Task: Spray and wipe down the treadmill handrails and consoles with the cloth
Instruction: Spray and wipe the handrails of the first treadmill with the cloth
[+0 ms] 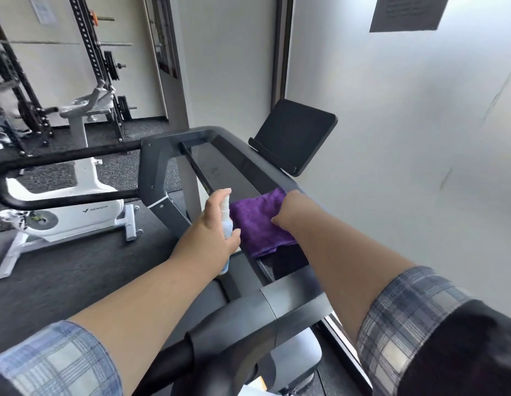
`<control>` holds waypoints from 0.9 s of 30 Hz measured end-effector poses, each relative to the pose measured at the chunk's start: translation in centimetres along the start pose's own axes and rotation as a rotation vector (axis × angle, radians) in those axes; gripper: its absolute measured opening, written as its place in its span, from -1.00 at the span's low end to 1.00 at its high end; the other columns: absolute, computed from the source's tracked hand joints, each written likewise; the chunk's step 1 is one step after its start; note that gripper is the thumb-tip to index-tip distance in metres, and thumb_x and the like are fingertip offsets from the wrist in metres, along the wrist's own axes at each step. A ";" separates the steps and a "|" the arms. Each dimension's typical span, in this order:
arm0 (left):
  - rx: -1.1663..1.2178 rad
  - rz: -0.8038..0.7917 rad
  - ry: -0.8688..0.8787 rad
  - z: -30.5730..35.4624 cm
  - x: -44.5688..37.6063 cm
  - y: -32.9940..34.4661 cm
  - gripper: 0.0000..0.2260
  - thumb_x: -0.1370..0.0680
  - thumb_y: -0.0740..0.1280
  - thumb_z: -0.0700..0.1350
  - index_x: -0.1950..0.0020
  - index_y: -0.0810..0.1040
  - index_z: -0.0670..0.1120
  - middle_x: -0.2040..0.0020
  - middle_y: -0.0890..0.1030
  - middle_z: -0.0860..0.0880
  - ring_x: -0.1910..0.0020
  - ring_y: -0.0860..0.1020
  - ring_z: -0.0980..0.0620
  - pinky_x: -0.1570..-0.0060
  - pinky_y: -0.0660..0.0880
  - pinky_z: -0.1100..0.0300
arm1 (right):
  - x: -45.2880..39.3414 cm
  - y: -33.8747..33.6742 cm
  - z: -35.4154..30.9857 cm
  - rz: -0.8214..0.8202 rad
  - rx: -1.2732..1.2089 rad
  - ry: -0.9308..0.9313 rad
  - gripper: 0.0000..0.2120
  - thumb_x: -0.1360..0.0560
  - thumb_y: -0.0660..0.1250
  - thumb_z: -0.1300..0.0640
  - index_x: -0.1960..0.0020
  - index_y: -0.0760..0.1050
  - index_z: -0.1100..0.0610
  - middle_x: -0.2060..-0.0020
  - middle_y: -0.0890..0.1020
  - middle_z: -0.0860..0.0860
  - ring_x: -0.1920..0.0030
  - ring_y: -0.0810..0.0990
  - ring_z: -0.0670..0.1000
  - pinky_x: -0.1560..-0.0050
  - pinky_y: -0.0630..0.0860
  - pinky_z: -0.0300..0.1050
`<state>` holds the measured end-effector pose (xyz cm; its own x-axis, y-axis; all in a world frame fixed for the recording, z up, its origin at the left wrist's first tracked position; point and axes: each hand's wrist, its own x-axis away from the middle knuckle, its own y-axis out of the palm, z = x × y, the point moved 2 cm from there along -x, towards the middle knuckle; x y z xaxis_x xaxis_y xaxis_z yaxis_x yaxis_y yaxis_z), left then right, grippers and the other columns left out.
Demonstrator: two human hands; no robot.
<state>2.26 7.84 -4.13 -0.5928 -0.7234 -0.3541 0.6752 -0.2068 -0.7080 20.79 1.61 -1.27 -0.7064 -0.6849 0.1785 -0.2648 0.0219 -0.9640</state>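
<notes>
A small clear spray bottle with a white nozzle stands upright in my left hand, whose fingers curl round it and whose forefinger lies over the nozzle. My right hand presses a purple cloth onto the near end of the treadmill console's dark glass panel. The fingers of that hand are hidden behind the wrist and the cloth. A black tablet holder rises at the console's far right. One black handrail loops off to the left, and another crosses below my forearms.
A white exercise bike stands on the dark floor left of the treadmill. A black weight rack with plates lines the back wall. A white wall runs close along the right side.
</notes>
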 end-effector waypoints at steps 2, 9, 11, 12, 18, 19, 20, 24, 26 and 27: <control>-0.026 -0.003 -0.019 -0.3 0.1 -0.1 -0.36 -0.52 0.38 -0.06 -0.42 0.06 0.24 -0.22 0.53 -0.10 0.10 0.51 -0.11 0.12 0.37 0.13 | 0.8 -0.7 -0.6 -0.088 0.011 -0.028 -0.57 -0.64 0.25 -0.01 -0.42 0.41 0.19 -0.34 0.51 0.10 -0.33 0.50 0.14 -0.25 0.43 -0.05; -0.020 0.014 -0.011 -0.9 0.9 -1.3 -0.35 -0.52 0.38 -0.04 -0.45 0.08 0.26 -0.18 0.56 -0.08 0.14 0.50 -0.06 0.10 0.44 0.10 | 1.5 0.4 -1.5 -0.043 -0.424 -0.028 -0.75 -0.51 0.32 0.13 -0.14 0.52 0.23 -0.07 0.62 0.15 -0.06 0.61 0.17 -0.11 0.58 0.00; 0.055 0.041 0.009 -1.3 1.4 -2.6 -0.38 -0.51 0.39 -0.03 -0.39 0.11 0.35 -0.08 0.59 -0.05 0.09 0.56 -0.08 0.00 0.51 0.01 | 1.6 0.9 -2.0 -0.071 -0.822 0.021 -0.91 -0.47 0.32 0.20 0.03 0.49 0.17 0.00 0.62 0.17 0.03 0.63 0.19 -0.11 0.61 0.16; 0.083 0.075 0.022 -1.5 1.7 -3.4 -0.39 -0.51 0.40 -0.05 -0.37 0.14 0.37 -0.05 0.59 -0.03 0.08 0.56 -0.07 -0.03 0.51 0.01 | 1.8 1.1 -2.2 -0.102 -0.991 0.058 -0.92 -0.47 0.34 0.21 0.06 0.46 0.15 0.01 0.61 0.19 0.02 0.63 0.21 -0.10 0.61 0.23; 0.173 0.236 0.000 -3.0 3.1 -7.3 -0.40 -0.53 0.40 -0.13 -0.30 0.16 0.40 0.03 0.57 0.04 0.10 0.54 0.05 0.01 0.44 0.15 | 3.7 2.7 -6.0 -0.431 -1.698 0.209 -0.66 -0.51 0.43 0.02 -0.20 0.50 0.16 -0.01 0.68 0.17 0.05 0.67 0.20 0.05 0.61 0.23; 0.166 0.251 -0.012 -3.3 3.5 -7.8 -0.39 -0.53 0.39 -0.13 -0.30 0.14 0.40 0.02 0.57 0.01 0.09 0.54 0.02 0.00 0.46 0.11 | 4.2 3.0 -6.7 -0.514 -1.813 0.220 -0.57 -0.49 0.43 -0.10 -0.24 0.52 0.14 -0.05 0.68 0.19 0.00 0.67 0.23 -0.02 0.58 0.29; 0.151 0.266 -0.027 -3.6 3.9 -8.4 -0.39 -0.53 0.39 -0.13 -0.30 0.12 0.40 0.00 0.58 -0.03 0.09 0.54 -0.03 -0.02 0.48 0.07 | 4.9 3.2 -7.3 -0.597 -1.909 0.228 -0.48 -0.50 0.37 -0.21 -0.26 0.52 0.16 -0.07 0.68 0.21 -0.05 0.66 0.26 -0.08 0.55 0.33; 0.127 0.287 -0.066 -4.5 6.3 -11.0 -0.39 -0.53 0.38 -0.14 -0.33 0.12 0.35 -0.13 0.53 -0.08 0.04 0.52 -0.08 -0.04 0.45 0.09 | 7.7 4.0 -9.8 -0.728 -2.050 0.259 -0.41 -0.59 0.15 -0.26 -0.29 0.52 0.22 -0.10 0.67 0.25 -0.13 0.63 0.28 -0.26 0.45 0.30; 0.109 0.298 -0.080 -5.1 7.9 -12.5 -0.38 -0.53 0.38 -0.15 -0.34 0.12 0.33 -0.12 0.52 -0.06 0.04 0.51 -0.08 0.02 0.40 0.17 | 9.6 4.4 -11.7 -0.738 -2.050 0.233 -0.55 -0.60 0.23 -0.08 -0.33 0.52 0.20 -0.11 0.66 0.23 -0.13 0.63 0.27 -0.22 0.48 0.28; 0.110 0.300 -0.081 -5.5 8.7 -13.3 -0.38 -0.52 0.39 -0.16 -0.34 0.12 0.32 -0.10 0.53 -0.07 0.05 0.52 -0.10 0.02 0.41 0.16 | 10.7 4.6 -12.6 -0.723 -2.034 0.214 -0.60 -0.59 0.27 0.00 -0.33 0.52 0.19 -0.11 0.67 0.23 -0.12 0.63 0.26 -0.18 0.51 0.29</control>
<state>-14.29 7.91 -1.10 -0.3263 -0.8120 -0.4839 0.8604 -0.0431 -0.5078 3.72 3.57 -1.36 -0.1943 -0.8612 0.4697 -0.4890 0.5001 0.7147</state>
